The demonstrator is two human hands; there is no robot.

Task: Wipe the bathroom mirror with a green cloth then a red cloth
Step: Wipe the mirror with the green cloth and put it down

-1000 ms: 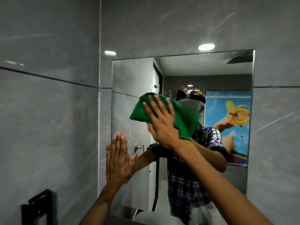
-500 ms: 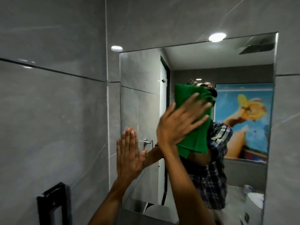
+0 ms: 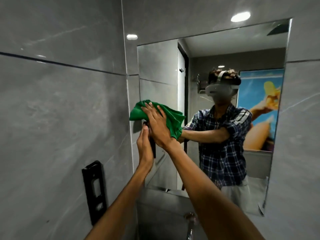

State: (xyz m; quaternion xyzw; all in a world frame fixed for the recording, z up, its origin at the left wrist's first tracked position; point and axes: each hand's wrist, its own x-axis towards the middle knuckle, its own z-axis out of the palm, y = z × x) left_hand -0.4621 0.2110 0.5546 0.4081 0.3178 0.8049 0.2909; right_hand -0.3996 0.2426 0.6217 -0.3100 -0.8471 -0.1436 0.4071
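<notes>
Right hand point(image 3: 158, 125): fingers spread flat, palm pressing the green cloth point(image 3: 170, 116) onto the glass.
Green cloth: bunched at the mirror's point(image 3: 225, 49) left edge, about mid-height, partly over the grey wall tile point(image 3: 60, 118).
Left hand point(image 3: 144, 144): just below the right hand, flat against the left edge of the mirror, fingers straight and together, holding nothing.
Black wall fitting point(image 3: 94, 191): lower left, well apart from the mirror.

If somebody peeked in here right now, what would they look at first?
Probably the bright green cloth, pressed flat by the right hand against the left edge of the mirror. The left hand rests just below it. Next, the colourful poster reflected at the mirror's right side.
</notes>
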